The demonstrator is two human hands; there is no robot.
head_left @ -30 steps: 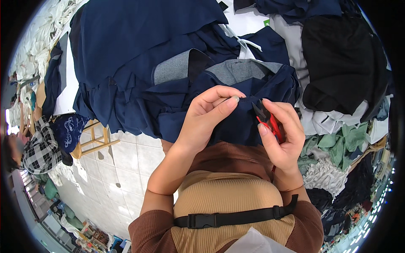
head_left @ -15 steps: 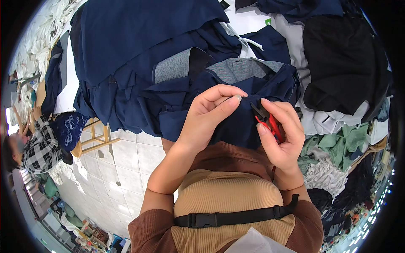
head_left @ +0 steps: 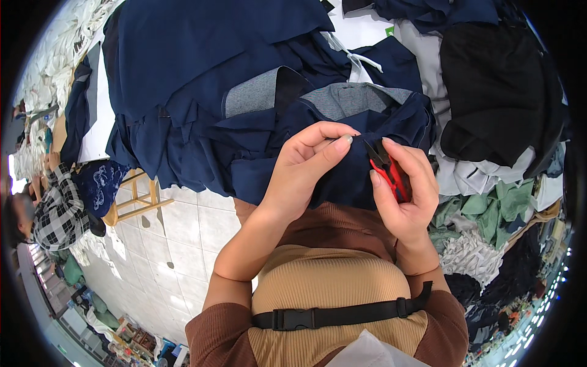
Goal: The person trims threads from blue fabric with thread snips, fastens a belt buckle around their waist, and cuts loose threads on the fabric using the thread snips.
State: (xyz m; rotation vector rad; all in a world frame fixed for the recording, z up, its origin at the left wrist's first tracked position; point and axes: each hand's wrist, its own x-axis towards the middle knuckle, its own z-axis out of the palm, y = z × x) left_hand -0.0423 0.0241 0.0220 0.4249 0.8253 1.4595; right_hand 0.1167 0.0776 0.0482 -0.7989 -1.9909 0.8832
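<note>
A pair of thread snips (head_left: 394, 177) with red handles and dark blades is in my right hand (head_left: 409, 199), thumb on one side and fingers on the other. Its blades point up and left, slightly apart. My left hand (head_left: 299, 165) is closed in a pinch just left of the blade tips; a tiny dark bit shows at the fingertips, too small to name. Under both hands lies a navy garment (head_left: 339, 180), draped over the table edge toward my lap. Its grey inner facing (head_left: 354, 101) lies folded open beyond my fingers.
More navy cloth (head_left: 202, 43) is heaped at the far left, with white cords (head_left: 361, 60) beside it. A black garment (head_left: 495, 92) and green cloth (head_left: 495, 208) lie at right. A wooden stool (head_left: 140, 199) stands left, near a person in a checked shirt (head_left: 58, 214).
The snips have turned a little in my right hand, showing more of the red handles. Cloth that stood up between my fingertips now lies lower. My left hand has barely moved.
</note>
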